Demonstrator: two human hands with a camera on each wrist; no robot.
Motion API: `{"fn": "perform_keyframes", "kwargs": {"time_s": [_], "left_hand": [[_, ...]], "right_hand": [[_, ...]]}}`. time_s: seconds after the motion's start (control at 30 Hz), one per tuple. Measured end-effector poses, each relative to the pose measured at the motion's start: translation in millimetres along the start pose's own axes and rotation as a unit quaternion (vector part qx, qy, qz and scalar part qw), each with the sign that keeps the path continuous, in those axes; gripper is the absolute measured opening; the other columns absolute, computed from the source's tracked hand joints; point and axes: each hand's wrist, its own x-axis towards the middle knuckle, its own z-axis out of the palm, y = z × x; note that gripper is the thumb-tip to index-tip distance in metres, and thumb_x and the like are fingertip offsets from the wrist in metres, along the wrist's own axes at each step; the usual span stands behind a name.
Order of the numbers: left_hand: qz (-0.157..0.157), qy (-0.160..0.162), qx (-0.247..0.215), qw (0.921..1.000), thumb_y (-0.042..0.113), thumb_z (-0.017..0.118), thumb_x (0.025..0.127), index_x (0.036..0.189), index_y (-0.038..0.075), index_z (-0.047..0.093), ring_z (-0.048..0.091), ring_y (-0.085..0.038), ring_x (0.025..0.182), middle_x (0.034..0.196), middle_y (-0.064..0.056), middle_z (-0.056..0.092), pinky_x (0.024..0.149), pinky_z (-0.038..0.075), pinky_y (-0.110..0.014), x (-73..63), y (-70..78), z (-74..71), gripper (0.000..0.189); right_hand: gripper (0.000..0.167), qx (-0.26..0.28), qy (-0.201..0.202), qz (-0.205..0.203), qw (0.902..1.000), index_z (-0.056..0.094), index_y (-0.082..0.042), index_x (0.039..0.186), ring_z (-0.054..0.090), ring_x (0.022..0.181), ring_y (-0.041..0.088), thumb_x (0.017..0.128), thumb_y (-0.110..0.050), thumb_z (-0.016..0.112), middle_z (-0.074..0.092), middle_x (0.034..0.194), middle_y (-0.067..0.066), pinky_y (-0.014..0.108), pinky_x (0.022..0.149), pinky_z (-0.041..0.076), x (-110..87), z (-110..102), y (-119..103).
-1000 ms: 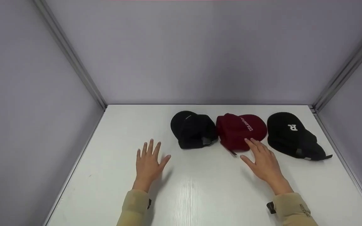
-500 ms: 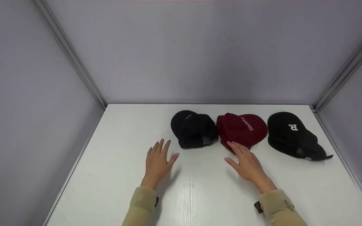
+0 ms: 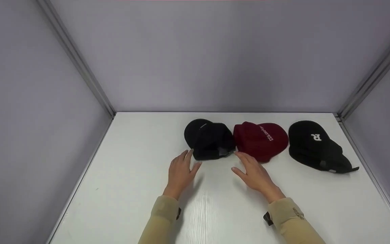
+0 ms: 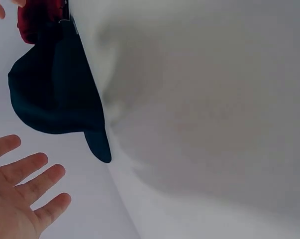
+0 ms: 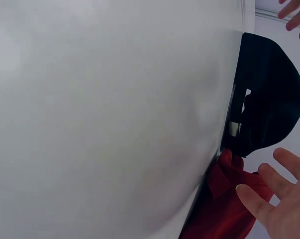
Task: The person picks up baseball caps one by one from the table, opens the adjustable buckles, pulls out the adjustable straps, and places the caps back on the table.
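Observation:
Three caps lie in a row on the white table. The leftmost is a plain black cap (image 3: pixel 210 139) with a small light mark, its strap end facing me. A dark red cap (image 3: pixel 261 140) with white lettering lies against its right side. My left hand (image 3: pixel 180 173) hovers at the near left of the black cap, fingers spread, fingertips close to its edge. My right hand (image 3: pixel 256 174) is over the table in front of the red cap, thumb apart, fingertips near where both caps meet. Each hand holds nothing. The wrist views show spread fingers beside the caps.
A second black cap (image 3: pixel 317 145) with a white letter R lies at the right, its strap pointing toward the right edge. Grey panels (image 3: pixel 195 61) with metal corner posts wall the white table (image 3: pixel 127 162) at the back and sides.
Both hands have moved inward toward the plain black cap, the left going right and the right going left. The caps have stayed in place.

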Motion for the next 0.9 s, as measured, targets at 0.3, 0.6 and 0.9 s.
{"fn": "perform_keyframes", "kwargs": {"time_s": [0.3,0.6,0.9], "left_hand": [[0.011,0.048,-0.008,0.9988,0.035,0.068,0.093,0.129,0.003,0.060,0.064,-0.030,0.101,0.116,-0.015,0.064,0.087,0.050,-0.044,22.3,13.9,14.5,0.048],[-0.022,0.038,-0.013,0.9989,0.023,0.072,0.091,0.117,0.003,0.067,0.065,-0.028,0.097,0.109,-0.013,0.066,0.082,0.052,-0.043,39.2,21.5,26.9,0.034],[-0.008,0.079,0.006,0.9968,0.015,0.074,0.088,0.098,0.007,0.071,0.066,-0.023,0.078,0.089,-0.006,0.068,0.068,0.052,-0.038,44.8,20.4,41.7,0.013]], "right_hand": [[0.064,0.047,-0.022,0.023,0.9984,0.036,-0.021,0.152,0.032,0.140,0.030,0.098,-0.050,0.053,0.037,0.153,0.009,0.052,0.110,0.029,16.1,7,-5],[0.065,0.074,-0.021,0.032,0.9965,0.036,-0.021,0.152,0.027,0.143,0.029,0.098,-0.050,0.055,0.036,0.154,0.009,0.051,0.112,0.026,27.7,11,-14],[0.063,0.102,-0.025,0.037,0.9938,0.038,-0.017,0.151,0.029,0.142,0.028,0.097,-0.038,0.062,0.036,0.154,0.010,0.049,0.112,0.027,31.0,16,-19]]}}
